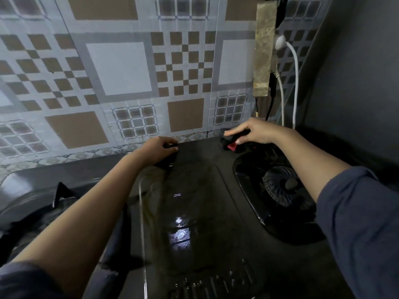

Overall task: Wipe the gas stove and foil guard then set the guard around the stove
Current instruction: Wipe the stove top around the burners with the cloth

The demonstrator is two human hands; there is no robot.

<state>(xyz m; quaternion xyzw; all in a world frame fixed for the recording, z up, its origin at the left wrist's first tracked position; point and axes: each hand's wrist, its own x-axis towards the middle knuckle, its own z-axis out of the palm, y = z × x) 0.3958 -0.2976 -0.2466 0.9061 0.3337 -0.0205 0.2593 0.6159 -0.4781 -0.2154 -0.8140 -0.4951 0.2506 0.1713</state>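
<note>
my right hand point(252, 131) pinches a dark cloth with a red patch point(231, 143) against the glossy black gas stove point(194, 201)'s back edge; my left hand point(159, 148) curls closed over that edge.

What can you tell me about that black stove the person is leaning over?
The gas stove is glossy black, apparently glass-topped, reflecting a bright light patch at its centre. A round ribbed burner sits in a recess on the right. The left hand rests on its rear edge; the right hand presses a dark cloth with a red patch near the rear.
</note>
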